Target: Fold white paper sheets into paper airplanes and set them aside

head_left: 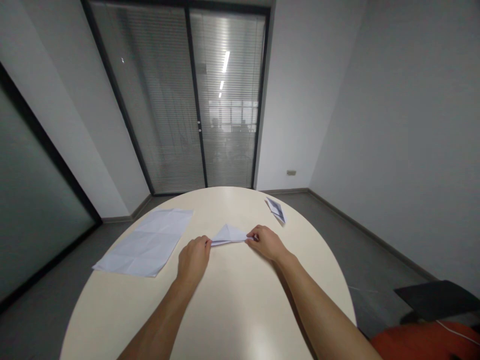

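A small folded sheet of white paper [228, 234] lies near the middle of the table, its upper part rising to a point and a folded strip along its near edge. My left hand [195, 255] pinches the left end of that strip between thumb and fingers. At the opposite end, my right hand [265, 242] grips the right corner, fingertips pressed together. Part of each corner is hidden by the fingers. To the left of my left hand lies a large creased sheet of white paper [150, 242], opened flat.
The round cream table [240, 305] carries a small folded paper piece with dark printing [276, 209] at the far right. Beyond stands a glass door with blinds [228, 125]. An orange seat [423, 342] and a black flat object [438, 299] are at the lower right.
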The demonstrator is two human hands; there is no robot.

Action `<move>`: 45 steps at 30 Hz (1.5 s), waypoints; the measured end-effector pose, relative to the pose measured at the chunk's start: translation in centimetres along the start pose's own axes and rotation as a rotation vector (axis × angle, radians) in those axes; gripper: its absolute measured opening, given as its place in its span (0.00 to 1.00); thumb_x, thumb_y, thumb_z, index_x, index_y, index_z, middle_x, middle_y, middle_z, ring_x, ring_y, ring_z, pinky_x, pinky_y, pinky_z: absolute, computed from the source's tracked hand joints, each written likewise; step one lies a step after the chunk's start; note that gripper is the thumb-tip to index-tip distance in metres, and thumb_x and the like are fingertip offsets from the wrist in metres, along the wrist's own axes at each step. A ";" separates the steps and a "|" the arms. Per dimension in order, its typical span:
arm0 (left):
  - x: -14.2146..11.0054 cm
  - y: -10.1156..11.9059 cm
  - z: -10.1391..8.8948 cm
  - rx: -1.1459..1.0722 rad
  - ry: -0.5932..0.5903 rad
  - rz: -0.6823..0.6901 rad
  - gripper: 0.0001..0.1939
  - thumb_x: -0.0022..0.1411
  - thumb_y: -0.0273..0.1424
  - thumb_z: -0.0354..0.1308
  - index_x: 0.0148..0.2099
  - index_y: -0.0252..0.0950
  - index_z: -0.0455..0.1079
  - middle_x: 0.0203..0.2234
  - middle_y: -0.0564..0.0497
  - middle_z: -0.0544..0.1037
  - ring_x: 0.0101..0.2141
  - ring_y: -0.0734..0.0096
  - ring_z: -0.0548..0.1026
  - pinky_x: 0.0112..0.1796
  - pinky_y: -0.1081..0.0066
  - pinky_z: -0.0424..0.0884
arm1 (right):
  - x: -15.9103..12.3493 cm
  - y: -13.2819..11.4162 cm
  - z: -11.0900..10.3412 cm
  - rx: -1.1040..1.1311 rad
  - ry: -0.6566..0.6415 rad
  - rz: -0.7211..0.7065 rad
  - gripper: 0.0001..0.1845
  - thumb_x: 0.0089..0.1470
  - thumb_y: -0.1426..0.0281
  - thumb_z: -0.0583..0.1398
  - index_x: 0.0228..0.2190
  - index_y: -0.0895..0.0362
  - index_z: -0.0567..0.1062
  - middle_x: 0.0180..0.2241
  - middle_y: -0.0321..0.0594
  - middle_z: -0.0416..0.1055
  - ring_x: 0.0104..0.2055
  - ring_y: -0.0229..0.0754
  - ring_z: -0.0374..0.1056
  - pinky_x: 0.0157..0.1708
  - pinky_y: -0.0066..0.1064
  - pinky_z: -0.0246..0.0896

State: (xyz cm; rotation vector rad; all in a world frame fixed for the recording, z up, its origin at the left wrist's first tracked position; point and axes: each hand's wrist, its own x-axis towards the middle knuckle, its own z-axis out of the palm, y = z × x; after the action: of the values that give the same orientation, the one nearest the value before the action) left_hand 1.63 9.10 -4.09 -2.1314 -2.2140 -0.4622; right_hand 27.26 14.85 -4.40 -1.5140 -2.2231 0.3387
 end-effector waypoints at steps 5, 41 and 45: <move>0.0 -0.1 0.2 -0.005 0.010 0.003 0.14 0.74 0.35 0.46 0.43 0.40 0.73 0.39 0.49 0.81 0.41 0.65 0.78 0.36 0.70 0.65 | 0.0 0.0 0.1 0.009 0.007 -0.007 0.12 0.60 0.62 0.60 0.37 0.54 0.82 0.40 0.41 0.78 0.42 0.43 0.71 0.40 0.29 0.59; 0.3 -0.3 0.6 -0.004 0.085 -0.021 0.13 0.74 0.36 0.46 0.47 0.41 0.73 0.35 0.49 0.81 0.37 0.63 0.79 0.33 0.70 0.64 | 0.2 0.2 -0.1 -0.060 0.098 0.004 0.18 0.61 0.73 0.57 0.48 0.51 0.81 0.48 0.39 0.79 0.49 0.45 0.73 0.48 0.30 0.63; 0.2 -0.3 0.5 -0.012 0.085 -0.028 0.14 0.74 0.36 0.47 0.48 0.41 0.73 0.34 0.48 0.81 0.36 0.62 0.79 0.33 0.69 0.63 | 0.2 0.3 0.0 -0.045 0.152 -0.026 0.16 0.62 0.72 0.57 0.47 0.51 0.81 0.47 0.40 0.80 0.49 0.46 0.74 0.49 0.32 0.65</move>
State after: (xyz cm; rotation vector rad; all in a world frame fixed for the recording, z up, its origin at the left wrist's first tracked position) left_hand 1.46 9.38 -4.60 -2.0476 -2.2038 -0.5576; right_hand 27.40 15.11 -4.50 -1.4806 -2.1422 0.1609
